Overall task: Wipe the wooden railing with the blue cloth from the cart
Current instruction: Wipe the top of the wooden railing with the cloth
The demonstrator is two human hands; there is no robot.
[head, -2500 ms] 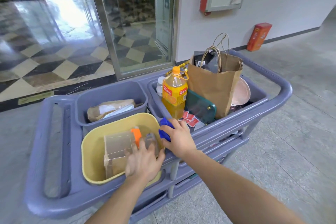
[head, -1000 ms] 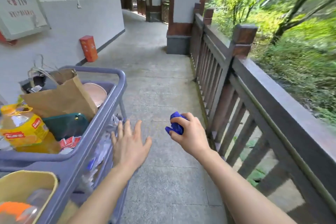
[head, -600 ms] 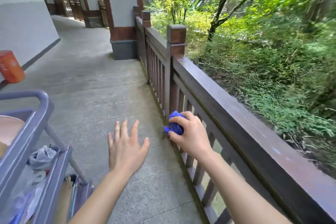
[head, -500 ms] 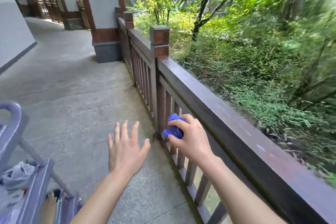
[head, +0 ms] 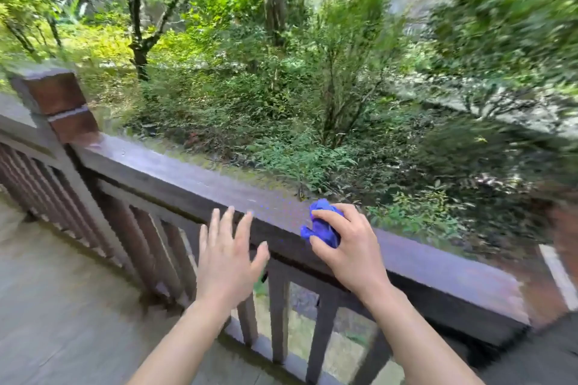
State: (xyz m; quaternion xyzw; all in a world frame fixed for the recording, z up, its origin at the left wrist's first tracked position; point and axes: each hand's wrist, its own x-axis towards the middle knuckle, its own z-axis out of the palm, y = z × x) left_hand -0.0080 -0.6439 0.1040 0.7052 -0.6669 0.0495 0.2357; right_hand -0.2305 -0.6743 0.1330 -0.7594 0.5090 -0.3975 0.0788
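The dark wooden railing [head: 175, 178] runs across the view from upper left to lower right, with vertical balusters under its flat top rail. My right hand [head: 350, 247] grips the bunched blue cloth [head: 322, 226] over the top rail; whether the cloth touches the wood I cannot tell. My left hand [head: 226, 255] hovers with fingers spread and straight, in front of the rail's near side and holding nothing. The cart is out of view.
A square reddish-brown post [head: 59, 103] rises from the railing at the left. Grey stone paving [head: 62, 306] lies below on the left. Dense green shrubs and trees [head: 312, 87] fill the ground beyond the railing. The view is motion-blurred at the right.
The view swung right, away from the cart, to face the railing. My right hand carried the blue cloth up over the top rail. My left hand stayed spread and came near the rail.
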